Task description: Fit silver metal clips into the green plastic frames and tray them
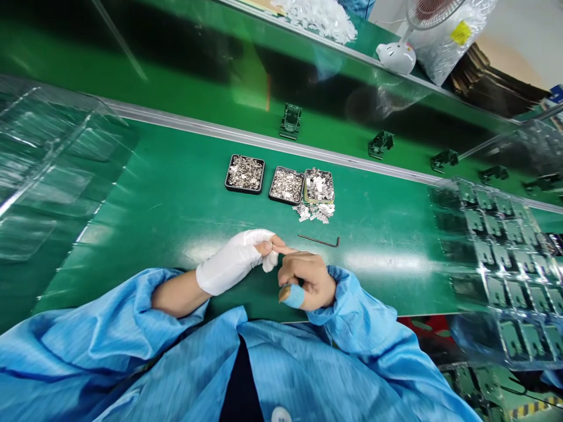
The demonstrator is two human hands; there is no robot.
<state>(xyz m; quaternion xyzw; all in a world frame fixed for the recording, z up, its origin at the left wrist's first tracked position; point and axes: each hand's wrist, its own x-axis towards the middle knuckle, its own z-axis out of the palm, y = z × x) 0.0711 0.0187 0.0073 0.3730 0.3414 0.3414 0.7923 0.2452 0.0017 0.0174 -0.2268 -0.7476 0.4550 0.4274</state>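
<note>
My left hand (240, 258), in a white glove with bare thumb and index fingertips, is closed in a pinch at the table's middle. Its fingertips meet the outstretched index finger of my right hand (308, 278); whether anything small lies between them cannot be made out. The other fingers of my right hand are curled, and blue tape wraps its thumb. Beyond the hands lies a black hex key (319, 240). Behind it are a black tray of small metal parts (245, 174), a second one (286, 184) and a third tray (319, 186), with loose silvery pieces (314, 212) spilled in front.
Clear plastic trays (48, 170) lie at the left. At the right, blister trays (510, 264) hold green boards. Past a metal rail (264, 142) stand several green boards, one a circuit board (291, 121). A fan (398, 55) sits on the shelf behind.
</note>
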